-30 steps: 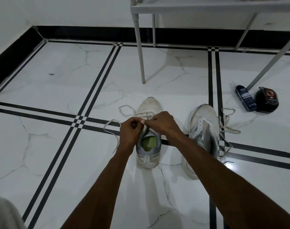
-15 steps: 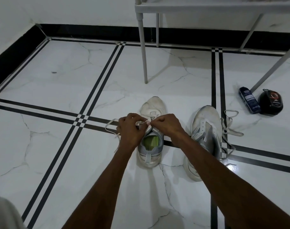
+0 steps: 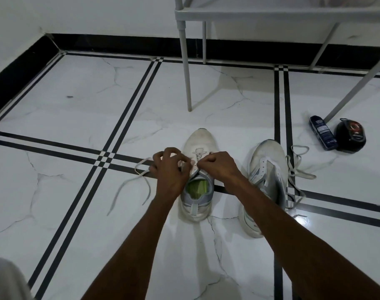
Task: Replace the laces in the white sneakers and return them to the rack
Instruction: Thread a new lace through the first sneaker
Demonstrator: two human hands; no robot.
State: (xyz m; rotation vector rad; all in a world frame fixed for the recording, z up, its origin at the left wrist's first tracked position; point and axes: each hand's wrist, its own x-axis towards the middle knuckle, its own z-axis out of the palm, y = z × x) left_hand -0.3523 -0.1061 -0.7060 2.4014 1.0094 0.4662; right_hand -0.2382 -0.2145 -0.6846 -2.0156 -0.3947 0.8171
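Note:
A white sneaker (image 3: 199,141) with a green insole stands on the floor, toe pointing away from me. My left hand (image 3: 170,169) and my right hand (image 3: 217,165) sit over its eyelets, each pinching the white lace (image 3: 128,185). The lace's loose end trails over the floor to the left. A second white sneaker (image 3: 265,169) lies tilted on its side to the right, with its own lace (image 3: 297,169) spilling loose beside it. The grey rack (image 3: 271,14) stands behind the shoes.
A dark blue bottle (image 3: 322,132) and a round black tin (image 3: 350,135) lie on the floor at the right, beside a slanted rack leg (image 3: 358,83). Another rack leg (image 3: 185,68) stands just beyond the sneaker. The floor is white marble with black lines.
My hands have moved slightly apart over the sneaker, and the lace's loose end now stretches further out to the left on the floor.

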